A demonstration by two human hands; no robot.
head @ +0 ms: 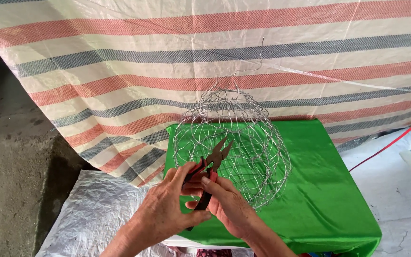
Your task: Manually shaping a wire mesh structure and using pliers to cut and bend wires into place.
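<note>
Both clasped around red-and-black-handled metal pliers [209, 175] (jaws apart, tips up), left hand [167, 209] and right hand [227, 204], just before a rounded silver wire-mesh basket [236, 143] above the green-cloth-covered bench [319, 190], striped tarpaulin [120, 62] behind.

Soft, even daylight fills the scene, bright without harsh shadows. The green cloth [319, 190] shows a satin sheen with pale glare along its folds. The concrete floor [10, 157] at left sits dimmer, in shade. Focus is sharp throughout; the thin wire mesh [258, 157] reads clearly against the backdrop.
</note>
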